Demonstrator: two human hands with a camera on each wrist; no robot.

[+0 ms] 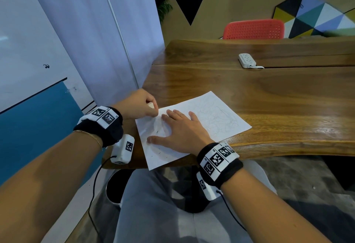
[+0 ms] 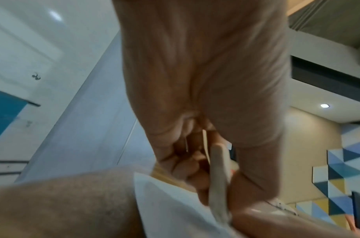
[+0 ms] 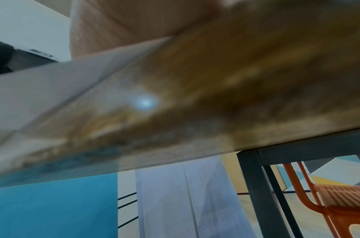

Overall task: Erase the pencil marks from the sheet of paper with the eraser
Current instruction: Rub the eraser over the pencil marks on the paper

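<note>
1. An office meeting or break room, by the look of it.
2. A long wooden bench (image 1: 269, 92) carries a white power strip (image 1: 247, 60).
3. A red perforated chair (image 1: 253, 29) stands behind it.
4. Geometric triangle wall panels (image 1: 315, 15) and a whiteboard (image 1: 28, 50) line the walls.

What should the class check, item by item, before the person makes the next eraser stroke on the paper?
1. Eraser gripped by left hand: ok.
2. Right hand pressing flat on the sheet of paper: ok.
3. Sheet fully supported by the table: not ok, its near corner overhangs the edge.
4. Paper smooth where the eraser works: not ok, it looks wrinkled.
5. Pencil marks remaining: yes, scribbles on the far half.
6. Eraser tip touching the paper: cannot tell.
</note>
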